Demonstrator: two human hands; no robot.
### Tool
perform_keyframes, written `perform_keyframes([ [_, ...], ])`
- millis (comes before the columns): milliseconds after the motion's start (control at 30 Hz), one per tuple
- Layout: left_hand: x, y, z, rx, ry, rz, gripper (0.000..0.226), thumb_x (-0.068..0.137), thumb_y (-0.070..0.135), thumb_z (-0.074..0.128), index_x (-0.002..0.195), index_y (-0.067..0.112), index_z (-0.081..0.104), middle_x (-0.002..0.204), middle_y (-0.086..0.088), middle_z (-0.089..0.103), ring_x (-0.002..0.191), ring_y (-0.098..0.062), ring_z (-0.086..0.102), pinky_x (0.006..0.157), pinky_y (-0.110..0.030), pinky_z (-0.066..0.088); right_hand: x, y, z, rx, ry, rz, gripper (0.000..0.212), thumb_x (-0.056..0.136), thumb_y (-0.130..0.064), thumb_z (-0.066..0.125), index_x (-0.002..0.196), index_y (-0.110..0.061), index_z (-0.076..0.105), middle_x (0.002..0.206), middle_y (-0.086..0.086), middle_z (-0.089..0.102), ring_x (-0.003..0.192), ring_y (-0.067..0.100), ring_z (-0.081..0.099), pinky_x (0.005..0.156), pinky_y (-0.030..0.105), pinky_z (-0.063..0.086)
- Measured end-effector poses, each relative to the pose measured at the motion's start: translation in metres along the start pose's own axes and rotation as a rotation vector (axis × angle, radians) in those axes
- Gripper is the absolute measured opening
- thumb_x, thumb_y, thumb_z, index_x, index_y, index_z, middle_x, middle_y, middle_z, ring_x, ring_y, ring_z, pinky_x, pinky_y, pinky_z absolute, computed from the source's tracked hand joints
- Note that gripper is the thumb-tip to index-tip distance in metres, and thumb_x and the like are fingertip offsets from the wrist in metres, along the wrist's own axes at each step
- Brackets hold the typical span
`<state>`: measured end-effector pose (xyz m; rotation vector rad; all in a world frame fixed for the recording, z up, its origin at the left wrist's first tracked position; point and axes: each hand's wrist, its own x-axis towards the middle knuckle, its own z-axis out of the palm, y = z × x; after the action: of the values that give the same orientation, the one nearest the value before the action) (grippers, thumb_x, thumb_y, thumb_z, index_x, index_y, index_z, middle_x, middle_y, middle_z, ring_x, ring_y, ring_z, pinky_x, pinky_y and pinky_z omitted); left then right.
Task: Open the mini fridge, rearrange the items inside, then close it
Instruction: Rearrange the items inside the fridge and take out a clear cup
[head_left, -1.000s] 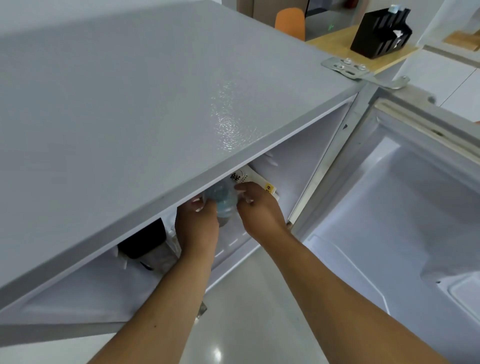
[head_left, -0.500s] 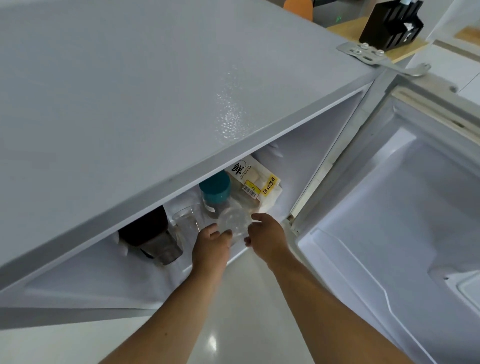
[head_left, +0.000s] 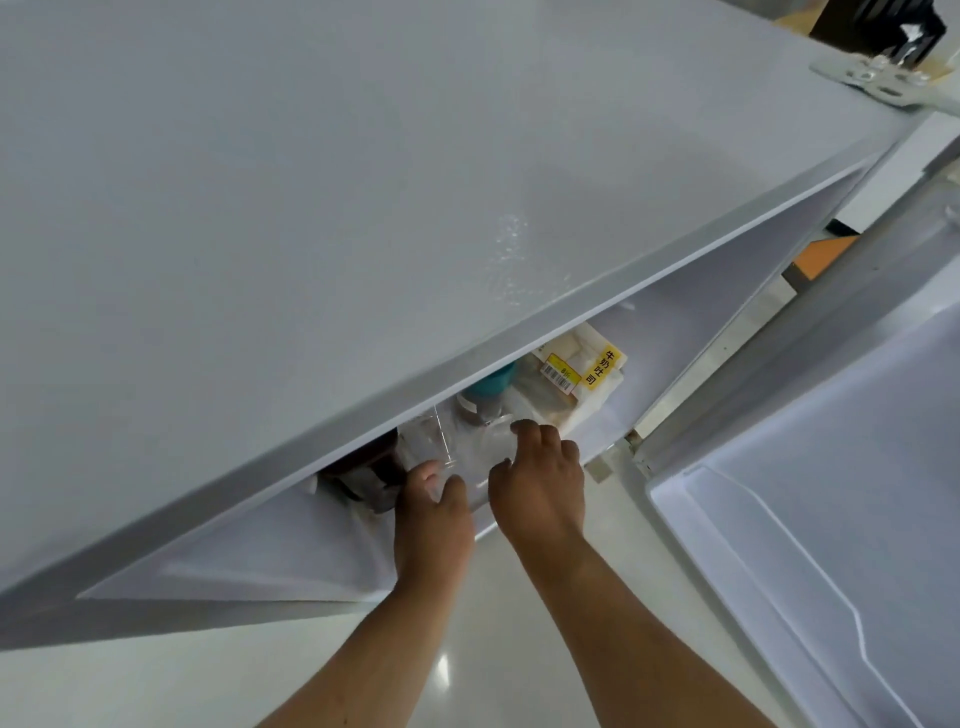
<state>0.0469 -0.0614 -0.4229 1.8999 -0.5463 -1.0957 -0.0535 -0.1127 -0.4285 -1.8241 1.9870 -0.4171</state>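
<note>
The mini fridge (head_left: 311, 218) fills the left and centre of the view, seen from above, its flat grey top hiding most of the interior. Its door (head_left: 831, 519) stands swung wide open on the right, the white inner liner facing up.

At the far left of the visible shelf opening sits a dark container (head_left: 371, 475), mostly tucked under the fridge's front edge. Just beside it to the right stands a clear glass (head_left: 428, 441), upright, near the front of the shelf. The left hand (head_left: 434, 514) reaches in below this glass, fingers (head_left: 423, 475) loosely curled and partly spread; they touch or nearly touch a second clear glass (head_left: 488, 452), but whether they grip it cannot be told.

That second glass lies between the two hands. The right hand (head_left: 540, 483) curls over its right side, thumb towards the left hand and fingertips (head_left: 524, 428) hooked over the rim, so this hand appears to hold the glass. Its clear walls are hard to make out against the white shelf.

Behind the hands stands a jar with a teal lid (head_left: 493, 384), half hidden by the fridge top. To its right lies a packaged loaf of bread (head_left: 576, 379) with a yellow label and barcode, against the right inner wall.
</note>
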Motion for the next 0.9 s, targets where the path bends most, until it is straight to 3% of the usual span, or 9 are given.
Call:
perform_keyframes([
  [133,0.003,0.001,-0.001,0.000,-0.031,-0.023,0.039,0.094,0.027,0.059,0.132,0.022,0.057,0.135,-0.002,0.064,0.120,-0.023,0.062,0.104,-0.044,0.049,0.000,0.008,-0.002,-0.120,-0.068,0.007,0.048,0.085,-0.018,0.056,0.133,-0.023,0.056,0.123,0.001,0.062,0.106,0.028,0.050,0.090,0.041,0.046],
  [267,0.007,-0.002,-0.002,-0.021,-0.022,-0.017,0.033,0.096,0.024,0.058,0.130,0.023,0.057,0.132,-0.004,0.065,0.114,-0.024,0.064,0.100,-0.046,0.052,-0.009,-0.005,0.003,-0.074,0.059,-0.240,0.041,0.082,-0.015,0.063,0.123,-0.016,0.064,0.115,0.008,0.066,0.102,0.033,0.055,0.086,0.043,0.049],
  [400,0.005,-0.002,-0.005,-0.053,-0.025,0.011,0.022,0.107,0.029,0.046,0.123,0.025,0.060,0.126,-0.008,0.067,0.113,-0.030,0.065,0.099,-0.049,0.054,-0.002,-0.035,0.015,0.087,-0.075,-0.210,0.034,0.092,-0.034,0.065,0.125,-0.025,0.061,0.122,0.003,0.068,0.112,0.029,0.057,0.091,0.043,0.052],
  [533,0.006,-0.004,-0.008,-0.146,-0.059,-0.142,0.042,0.107,0.045,0.039,0.128,0.017,0.063,0.130,-0.010,0.067,0.124,-0.032,0.062,0.107,-0.055,0.049,0.014,-0.051,0.023,-0.004,-0.136,-0.162,0.061,0.083,-0.053,0.076,0.130,-0.022,0.050,0.119,0.009,0.065,0.109,0.033,0.059,0.092,0.046,0.052],
  [633,0.011,-0.001,-0.010,-0.411,-0.082,-0.363,0.031,0.103,0.043,0.050,0.097,0.020,0.069,0.103,-0.005,0.075,0.120,-0.035,0.065,0.112,-0.053,0.046,0.019,-0.061,0.027,-0.062,-0.159,-0.150,0.076,0.076,-0.050,0.084,0.132,-0.017,0.044,0.124,0.015,0.062,0.115,0.037,0.058,0.097,0.049,0.049],
  [700,0.011,0.002,-0.013,-0.438,-0.063,-0.394,0.029,0.102,0.043,0.054,0.089,0.021,0.068,0.097,-0.005,0.075,0.117,-0.035,0.067,0.111,-0.050,0.046,0.021,-0.066,0.026,-0.058,-0.168,-0.131,0.076,0.076,-0.045,0.085,0.132,-0.016,0.043,0.124,0.015,0.062,0.116,0.037,0.058,0.099,0.050,0.049],
  [833,0.009,0.003,-0.017,-0.407,-0.092,-0.335,0.027,0.105,0.041,0.048,0.097,0.027,0.069,0.085,0.004,0.081,0.112,-0.029,0.070,0.109,-0.047,0.048,0.009,-0.059,0.010,-0.053,-0.078,-0.227,0.074,0.078,-0.048,0.080,0.135,-0.019,0.042,0.126,0.012,0.060,0.115,0.035,0.057,0.099,0.050,0.050],
  [900,0.006,0.005,-0.016,-0.449,-0.148,-0.335,0.036,0.102,0.051,0.050,0.108,0.023,0.071,0.094,-0.002,0.082,0.101,-0.023,0.076,0.102,-0.046,0.053,-0.003,-0.046,-0.005,-0.005,-0.054,-0.298,0.071,0.080,-0.052,0.076,0.137,-0.026,0.042,0.130,0.007,0.054,0.112,0.030,0.057,0.094,0.046,0.054],
])
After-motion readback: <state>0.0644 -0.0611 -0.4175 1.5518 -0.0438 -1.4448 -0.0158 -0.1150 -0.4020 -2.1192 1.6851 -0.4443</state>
